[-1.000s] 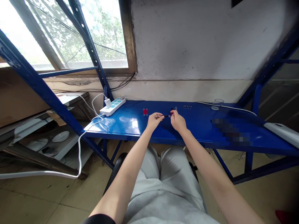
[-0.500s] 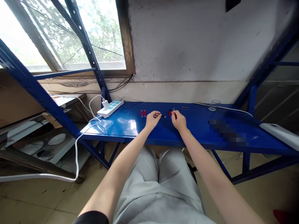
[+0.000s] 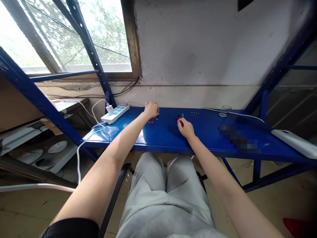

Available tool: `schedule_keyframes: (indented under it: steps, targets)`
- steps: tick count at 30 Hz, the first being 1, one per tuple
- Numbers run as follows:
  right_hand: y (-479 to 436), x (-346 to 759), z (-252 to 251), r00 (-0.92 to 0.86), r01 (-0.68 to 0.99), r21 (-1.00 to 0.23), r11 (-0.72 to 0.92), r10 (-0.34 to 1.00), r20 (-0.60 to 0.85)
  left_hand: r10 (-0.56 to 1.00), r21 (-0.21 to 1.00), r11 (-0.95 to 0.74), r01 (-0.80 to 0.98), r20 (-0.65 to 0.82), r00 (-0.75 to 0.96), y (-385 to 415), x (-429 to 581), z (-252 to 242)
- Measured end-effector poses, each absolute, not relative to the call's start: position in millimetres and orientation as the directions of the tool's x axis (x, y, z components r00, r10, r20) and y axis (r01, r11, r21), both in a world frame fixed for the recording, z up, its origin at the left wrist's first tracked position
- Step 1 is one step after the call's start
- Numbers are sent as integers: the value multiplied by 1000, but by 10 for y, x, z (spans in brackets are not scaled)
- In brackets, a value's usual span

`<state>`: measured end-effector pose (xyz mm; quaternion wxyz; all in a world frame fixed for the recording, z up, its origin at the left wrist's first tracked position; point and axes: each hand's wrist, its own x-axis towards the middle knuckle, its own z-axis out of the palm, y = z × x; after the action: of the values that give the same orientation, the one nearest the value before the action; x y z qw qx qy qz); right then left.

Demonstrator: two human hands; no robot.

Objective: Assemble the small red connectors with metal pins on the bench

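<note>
My left hand [image 3: 151, 110] is at the back of the table with its fingers closed on a small black tube [image 3: 157, 117] with a clear end. Beside that tube lie two small red tubes [image 3: 150, 121], partly covered by my hand. Farther right, my right hand [image 3: 186, 128] is pinched at the near end of a red tube with a dark top [image 3: 178, 117]. Its fingertips hide part of this tube. Just behind it sits a tiny clear piece [image 3: 182, 115]. Several tiny light pieces [image 3: 194, 113] lie in a row to the right.
A white power strip [image 3: 115, 113] with a plugged-in cord stands at the left end of the blue table [image 3: 163, 138]. A clear glass [image 3: 225, 111] stands at the back right. Nearer are a blurred dark object [image 3: 237, 138] and a white device [image 3: 294, 142] at the right edge.
My left hand has moved left and back with the black tube, to beside the two red tubes. My right hand has shifted slightly left and nearer, onto the other red tube.
</note>
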<state>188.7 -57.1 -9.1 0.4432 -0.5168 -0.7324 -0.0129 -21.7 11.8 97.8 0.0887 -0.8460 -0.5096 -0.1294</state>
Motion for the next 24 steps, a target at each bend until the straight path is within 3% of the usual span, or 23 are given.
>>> schedule_keyframes:
  steps: [24]
  targets:
    - [-585, 1886, -86, -74, 761, -459, 458, 764, 640, 881, 61, -384, 921, 323, 346, 280, -341, 594]
